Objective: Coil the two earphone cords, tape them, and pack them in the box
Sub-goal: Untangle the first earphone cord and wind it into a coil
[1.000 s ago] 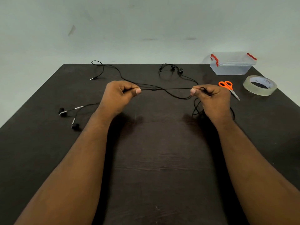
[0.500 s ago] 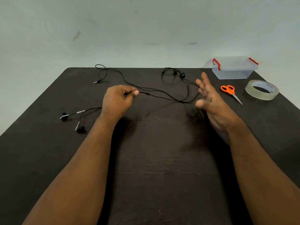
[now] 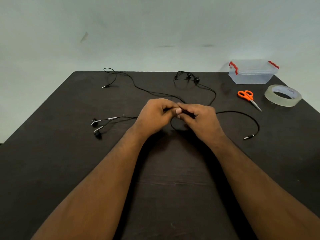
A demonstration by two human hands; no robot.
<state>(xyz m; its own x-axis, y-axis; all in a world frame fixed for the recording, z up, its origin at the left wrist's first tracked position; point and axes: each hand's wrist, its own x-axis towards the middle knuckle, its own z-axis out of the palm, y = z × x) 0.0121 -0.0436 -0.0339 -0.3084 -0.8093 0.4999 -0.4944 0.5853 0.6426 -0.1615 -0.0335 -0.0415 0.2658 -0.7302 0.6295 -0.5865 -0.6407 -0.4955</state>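
Now, at nine o'clock on the dark table lie two earbuds of the nearer cord. At centre the left hand and right hand meet, both pinching that cord, a loop hanging under them; its plug rests at three o'clock. The second cord sprawls at twelve. Toward two o'clock sit orange scissors, the clear box, lid on, and the tape roll.
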